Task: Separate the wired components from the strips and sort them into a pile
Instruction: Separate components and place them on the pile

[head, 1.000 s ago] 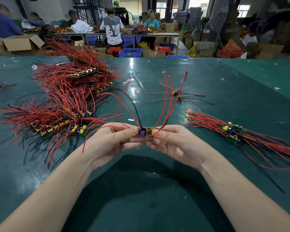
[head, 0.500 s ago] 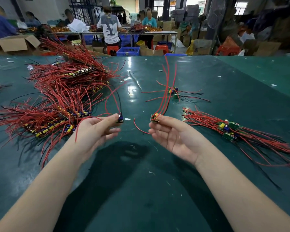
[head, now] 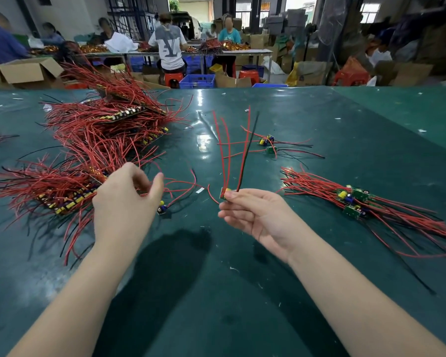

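My right hand (head: 255, 215) pinches a small wired component (head: 225, 194) at its board, with red wires and one black wire standing up from it. My left hand (head: 125, 199) hovers over the table with its fingers loosely spread and nothing gripped. A second wired component (head: 162, 208) lies on the table beside my left thumb, its red wires curling away to the right. Strips of joined components (head: 62, 199) with many red wires lie to the left of my left hand. A pile of separated components (head: 353, 202) lies to the right.
More wired strips are heaped at the far left (head: 113, 122). Two loose components (head: 268, 144) lie further back in the middle. The green table (head: 216, 292) ends at a far edge, beyond which people work at other benches among boxes and crates.
The two halves were snapped apart and my hands moved apart. My left hand has let its component drop onto the table and opened. My right hand still holds its piece.
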